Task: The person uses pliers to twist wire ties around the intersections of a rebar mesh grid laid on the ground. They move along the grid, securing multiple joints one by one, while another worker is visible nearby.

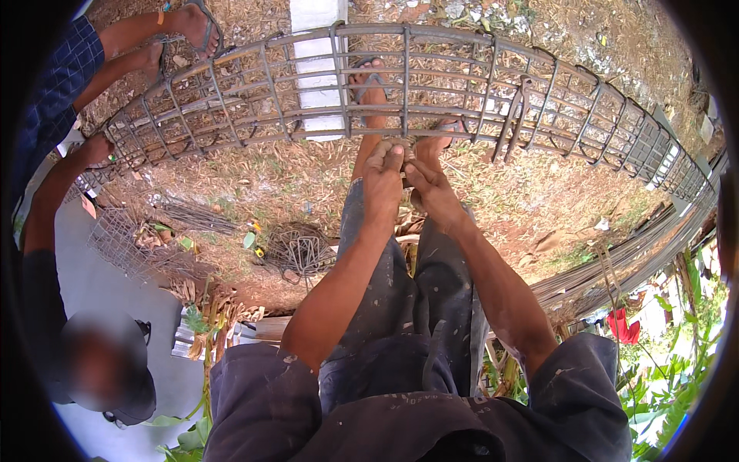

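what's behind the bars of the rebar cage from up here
Through the rebar cage you can see a white strip, straw-littered ground and the wearer's sandaled left foot. Parts directly behind its metal are covered and cannot be seen.

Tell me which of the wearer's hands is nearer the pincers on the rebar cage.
Right. The right hand is to the left of the pincers and lower in the picture; the left hand is farther left, beyond the right.

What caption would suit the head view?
Left hand and right hand close together beside a long steel-bar cage.
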A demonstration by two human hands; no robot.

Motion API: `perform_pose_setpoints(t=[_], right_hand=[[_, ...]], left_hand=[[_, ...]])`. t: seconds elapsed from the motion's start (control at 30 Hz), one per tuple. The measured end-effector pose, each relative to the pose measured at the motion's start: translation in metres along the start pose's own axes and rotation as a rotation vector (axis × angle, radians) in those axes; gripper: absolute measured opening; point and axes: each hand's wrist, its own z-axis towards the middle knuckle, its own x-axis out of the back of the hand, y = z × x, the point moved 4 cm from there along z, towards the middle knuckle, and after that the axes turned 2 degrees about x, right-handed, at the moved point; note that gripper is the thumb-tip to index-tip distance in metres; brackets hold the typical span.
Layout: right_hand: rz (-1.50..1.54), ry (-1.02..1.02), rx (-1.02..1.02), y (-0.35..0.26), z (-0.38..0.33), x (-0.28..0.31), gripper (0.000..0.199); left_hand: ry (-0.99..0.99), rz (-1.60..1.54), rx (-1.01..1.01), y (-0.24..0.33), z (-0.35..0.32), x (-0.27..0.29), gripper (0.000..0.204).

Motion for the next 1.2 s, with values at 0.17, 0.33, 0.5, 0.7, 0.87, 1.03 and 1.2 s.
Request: perform_pose_setpoints(t=[0.17,0.33,0.5,0.7,0.87,1.03,1.2], right_hand=[[0.001,0.189,0.133,0.006,0.013,-0.028,0.027],[-0.139,0.190,0.124,0.014,0.013,-0.026,0.024],[-0.202,0.232,0.030,0.015,-0.008,-0.013,0.024],[-0.093,0.233,-0.149,0.023,-0.024,0.006,0.022],[0.103,0.246,-0.148,0.033,-0.028,0.025,0.024],[-0.692,0.547,0.415,0.026,-0.005,0.099,0.040],[-1.062,1.089,0.611,-0.032,0.015,0.167,0.067]], left_hand=[[-0.004,0.303,0.005,0.026,0.020,0.040,0.021],[-0.057,0.414,0.087,0.022,0.028,0.071,0.021],[-0.180,0.392,0.145,0.005,0.028,0.073,0.020],[-0.147,0.261,0.001,-0.017,0.015,0.052,0.022],[-0.054,0.213,-0.091,-0.036,0.008,0.017,0.020],[-0.186,0.011,0.083,-0.050,-0.010,-0.012,0.018],[-0.292,0.153,0.099,-0.069,-0.029,-0.020,0.016]])
